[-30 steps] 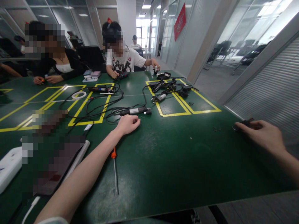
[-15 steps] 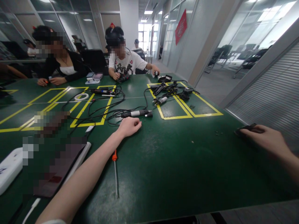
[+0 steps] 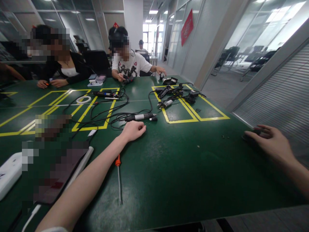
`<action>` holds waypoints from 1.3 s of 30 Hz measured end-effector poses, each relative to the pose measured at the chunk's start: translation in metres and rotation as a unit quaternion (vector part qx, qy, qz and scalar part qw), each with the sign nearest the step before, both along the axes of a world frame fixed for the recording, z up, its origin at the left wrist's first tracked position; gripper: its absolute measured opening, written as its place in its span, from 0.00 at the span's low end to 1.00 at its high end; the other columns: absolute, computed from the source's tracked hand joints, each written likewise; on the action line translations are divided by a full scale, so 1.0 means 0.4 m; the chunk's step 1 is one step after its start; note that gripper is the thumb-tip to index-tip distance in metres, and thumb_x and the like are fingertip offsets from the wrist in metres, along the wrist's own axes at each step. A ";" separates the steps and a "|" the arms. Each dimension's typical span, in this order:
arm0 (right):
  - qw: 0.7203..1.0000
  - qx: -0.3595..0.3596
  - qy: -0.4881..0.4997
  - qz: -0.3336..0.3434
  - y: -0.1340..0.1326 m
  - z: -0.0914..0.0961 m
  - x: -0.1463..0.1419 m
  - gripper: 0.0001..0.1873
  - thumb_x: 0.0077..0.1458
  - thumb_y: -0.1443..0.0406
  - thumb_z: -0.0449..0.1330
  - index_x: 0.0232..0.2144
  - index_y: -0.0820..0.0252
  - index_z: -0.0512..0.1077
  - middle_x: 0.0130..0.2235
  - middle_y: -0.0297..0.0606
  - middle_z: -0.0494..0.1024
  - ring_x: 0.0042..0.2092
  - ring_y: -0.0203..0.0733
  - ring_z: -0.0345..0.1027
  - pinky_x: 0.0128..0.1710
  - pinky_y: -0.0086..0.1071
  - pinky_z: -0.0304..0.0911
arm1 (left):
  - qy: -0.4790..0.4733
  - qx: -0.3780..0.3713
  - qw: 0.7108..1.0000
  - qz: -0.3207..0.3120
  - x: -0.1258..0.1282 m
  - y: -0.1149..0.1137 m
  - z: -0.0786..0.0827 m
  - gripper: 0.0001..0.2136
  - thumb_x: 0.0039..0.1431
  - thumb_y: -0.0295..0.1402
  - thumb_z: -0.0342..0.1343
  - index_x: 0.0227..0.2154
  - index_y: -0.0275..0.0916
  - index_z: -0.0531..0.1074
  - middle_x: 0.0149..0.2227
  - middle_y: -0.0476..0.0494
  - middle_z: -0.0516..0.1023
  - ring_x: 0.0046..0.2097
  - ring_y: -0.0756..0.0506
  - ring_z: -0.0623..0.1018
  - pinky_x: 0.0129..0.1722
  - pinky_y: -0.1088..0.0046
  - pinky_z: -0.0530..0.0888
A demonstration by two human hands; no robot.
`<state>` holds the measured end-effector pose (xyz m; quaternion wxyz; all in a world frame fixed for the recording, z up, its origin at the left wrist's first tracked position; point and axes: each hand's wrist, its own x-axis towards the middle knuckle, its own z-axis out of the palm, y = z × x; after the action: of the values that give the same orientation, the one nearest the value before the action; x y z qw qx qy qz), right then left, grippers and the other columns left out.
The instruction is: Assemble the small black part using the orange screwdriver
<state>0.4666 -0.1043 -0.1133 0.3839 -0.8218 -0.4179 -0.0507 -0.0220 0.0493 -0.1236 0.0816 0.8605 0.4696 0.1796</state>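
Note:
My left hand (image 3: 134, 130) rests on the green table in a loose fist, and I see nothing in it. Just beyond it lies a grey and black electric screwdriver (image 3: 139, 117) with a cable. A hand screwdriver (image 3: 118, 174) with an orange handle lies under my left forearm, its shaft towards me. At the table's right edge, my right hand (image 3: 276, 141) is around a small dark object (image 3: 248, 136), thumb and fingers spread apart. The object's kind cannot be made out, being partly covered by the fingers. Several tiny screws (image 3: 225, 137) lie left of it.
Tangled cables and black tools (image 3: 166, 91) lie among yellow tape outlines. A white tape roll (image 3: 83, 100) and another corded tool (image 3: 105, 94) lie further left. A dark tablet-like slab (image 3: 65, 167) and a white power strip (image 3: 12, 170) are near left. Two people sit opposite.
My right hand's fingers have lifted and spread around the dark object. My left hand stays put. Across the table, a person's hand has come up off a small black object.

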 end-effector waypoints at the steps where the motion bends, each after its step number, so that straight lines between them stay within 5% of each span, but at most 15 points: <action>1: 0.999 0.027 0.022 -0.018 -0.005 0.010 -0.007 0.29 0.38 0.46 0.63 0.42 0.54 0.71 0.43 0.52 0.80 0.43 0.64 0.78 0.36 0.51 0.75 | 0.000 -0.001 1.000 0.000 0.000 0.000 0.000 0.18 0.64 0.40 0.49 0.22 0.41 0.74 0.23 0.45 0.77 0.28 0.45 0.74 0.29 0.70 0.57; 4: 0.985 0.082 -0.147 0.037 -0.016 0.045 -0.029 0.25 0.48 0.48 0.60 0.42 0.57 0.73 0.49 0.58 0.79 0.51 0.66 0.74 0.46 0.55 0.71 | -0.001 -0.004 1.000 0.000 -0.001 0.000 0.002 0.18 0.64 0.40 0.49 0.22 0.40 0.74 0.23 0.45 0.77 0.28 0.45 0.74 0.29 0.70 0.57; 8: 0.903 -0.067 -0.307 0.293 0.005 0.056 -0.050 0.19 0.58 0.50 0.53 0.29 0.54 0.77 0.37 0.51 0.83 0.43 0.60 0.76 0.45 0.51 0.67 | -0.002 -0.008 1.000 0.000 -0.003 -0.001 0.005 0.18 0.64 0.40 0.49 0.21 0.40 0.73 0.22 0.45 0.76 0.27 0.45 0.73 0.30 0.69 0.57; 12: 0.849 -0.194 -0.330 0.365 0.051 0.024 -0.042 0.21 0.61 0.54 0.52 0.35 0.56 0.82 0.40 0.50 0.85 0.44 0.58 0.77 0.43 0.48 0.66 | 0.000 -0.011 1.000 -0.002 -0.004 -0.003 0.006 0.17 0.64 0.40 0.49 0.22 0.40 0.73 0.23 0.45 0.76 0.27 0.45 0.72 0.30 0.70 0.56; 19: 0.861 -0.213 -0.281 0.367 0.063 -0.010 -0.009 0.20 0.62 0.56 0.51 0.36 0.57 0.81 0.42 0.50 0.85 0.41 0.55 0.79 0.45 0.48 0.69 | 0.006 -0.011 1.000 0.000 0.000 -0.003 0.006 0.17 0.64 0.40 0.49 0.22 0.40 0.73 0.23 0.45 0.76 0.28 0.45 0.73 0.30 0.70 0.57; 33: 0.881 -0.234 -0.216 0.349 0.074 0.003 -0.059 0.12 0.55 0.55 0.52 0.27 0.54 0.69 0.32 0.46 0.77 0.34 0.53 0.75 0.35 0.44 0.72 | 0.017 -0.008 1.000 0.000 0.002 -0.001 0.005 0.17 0.64 0.39 0.50 0.23 0.39 0.75 0.24 0.45 0.77 0.28 0.46 0.73 0.29 0.70 0.56; 39: 0.904 -0.182 -0.204 0.328 0.078 -0.035 -0.035 0.13 0.53 0.53 0.54 0.27 0.54 0.69 0.31 0.43 0.79 0.31 0.50 0.74 0.33 0.41 0.70 | 0.016 -0.009 1.000 0.000 0.002 -0.001 0.005 0.17 0.64 0.39 0.49 0.22 0.39 0.75 0.23 0.45 0.77 0.27 0.46 0.73 0.29 0.70 0.56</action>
<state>0.4525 -0.0729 -0.1271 0.1292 -0.6658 -0.7348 -0.0115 -0.0212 0.0489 -0.1217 0.0816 0.8625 0.4726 0.1615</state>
